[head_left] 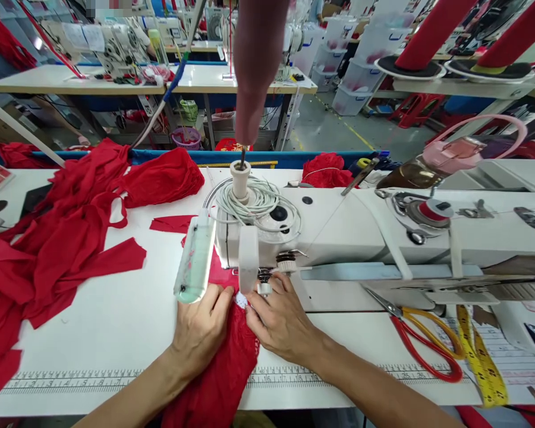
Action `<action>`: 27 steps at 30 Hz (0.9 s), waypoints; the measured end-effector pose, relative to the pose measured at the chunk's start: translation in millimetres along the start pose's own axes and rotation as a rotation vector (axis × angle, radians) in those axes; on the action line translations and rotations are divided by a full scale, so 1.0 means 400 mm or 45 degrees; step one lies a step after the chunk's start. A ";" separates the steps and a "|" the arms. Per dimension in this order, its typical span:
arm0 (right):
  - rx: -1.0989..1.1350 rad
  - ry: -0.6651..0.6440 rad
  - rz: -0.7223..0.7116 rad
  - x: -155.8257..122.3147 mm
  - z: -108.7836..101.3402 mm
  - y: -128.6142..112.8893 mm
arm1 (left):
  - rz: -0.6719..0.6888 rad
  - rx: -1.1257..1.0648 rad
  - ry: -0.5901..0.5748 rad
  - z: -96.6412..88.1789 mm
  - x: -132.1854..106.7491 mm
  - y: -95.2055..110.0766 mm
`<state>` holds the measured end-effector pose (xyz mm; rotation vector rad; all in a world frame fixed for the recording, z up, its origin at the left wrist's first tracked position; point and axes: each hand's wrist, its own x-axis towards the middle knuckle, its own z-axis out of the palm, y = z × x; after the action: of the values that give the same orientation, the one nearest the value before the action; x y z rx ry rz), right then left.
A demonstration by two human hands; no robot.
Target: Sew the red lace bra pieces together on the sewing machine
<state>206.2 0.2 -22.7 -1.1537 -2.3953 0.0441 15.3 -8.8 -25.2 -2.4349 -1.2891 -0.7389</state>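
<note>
A piece of red fabric (223, 368) runs from the table's front edge up under the head of a white sewing machine (339, 220). My left hand (204, 324) lies on its left side, fingers bent and pressed together on the cloth just below a clear plastic guard (195, 258). On the right side, my right hand (280, 321) has its fingers bent at the cloth beside the machine's front. Between the hands shows a small white patterned patch (241, 300). The needle and presser foot are hidden behind the machine head.
Red fabric pieces (66, 238) pile on the left of the table. Scissors (428, 339) and a yellow tape measure (481, 362) lie at the right. A pink-lidded bottle (450, 154) stands behind the machine. A blurred hanging rod (258, 65) comes down in front.
</note>
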 end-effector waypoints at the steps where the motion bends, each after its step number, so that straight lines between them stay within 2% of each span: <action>1: -0.007 -0.006 -0.005 0.000 0.000 -0.001 | 0.012 -0.018 -0.003 -0.001 0.001 -0.001; 11: -0.017 0.004 -0.035 -0.007 -0.007 0.007 | 0.027 -0.213 -0.117 0.010 -0.001 -0.005; 17: 0.117 0.211 0.037 0.000 -0.003 0.033 | 0.108 -0.068 -0.127 -0.006 0.014 0.010; 23: -0.030 0.035 0.026 0.006 -0.004 0.023 | 0.176 -0.045 -0.141 -0.009 0.002 -0.006; 27: 0.037 0.116 0.036 0.000 -0.009 0.020 | 0.191 -0.082 -0.185 -0.002 -0.017 -0.028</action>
<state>213.5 4.8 -21.4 -1.1517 -2.2911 0.0348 2.6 -7.6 -28.3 -2.6450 -1.1320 -0.5820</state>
